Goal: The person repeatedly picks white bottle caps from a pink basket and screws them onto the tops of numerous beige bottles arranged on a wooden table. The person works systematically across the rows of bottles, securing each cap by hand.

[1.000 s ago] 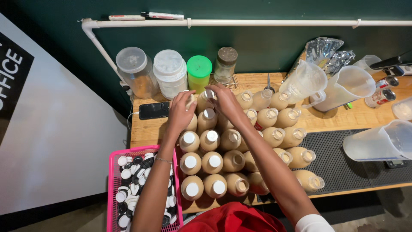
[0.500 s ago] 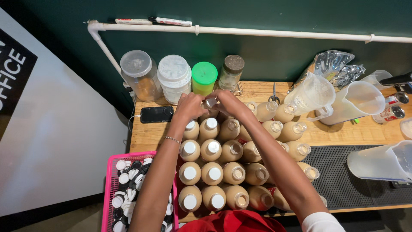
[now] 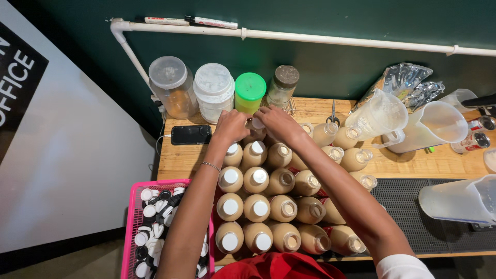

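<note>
Both my arms reach away from me over the rows of tan bottles [image 3: 268,206] on the wooden surface [image 3: 181,160], my hands meeting at the far row. My left hand [image 3: 231,125] curls around the neck of a bottle [image 3: 257,132] there, fingers closed on it. My right hand [image 3: 279,123] pinches the white cap [image 3: 257,123] on its top. The pink basket [image 3: 132,217] of caps sits near left.

left hand [image 3: 231,125], right hand [image 3: 277,123], capping tan bottle [image 3: 257,130], wooden table [image 3: 310,109]
</note>
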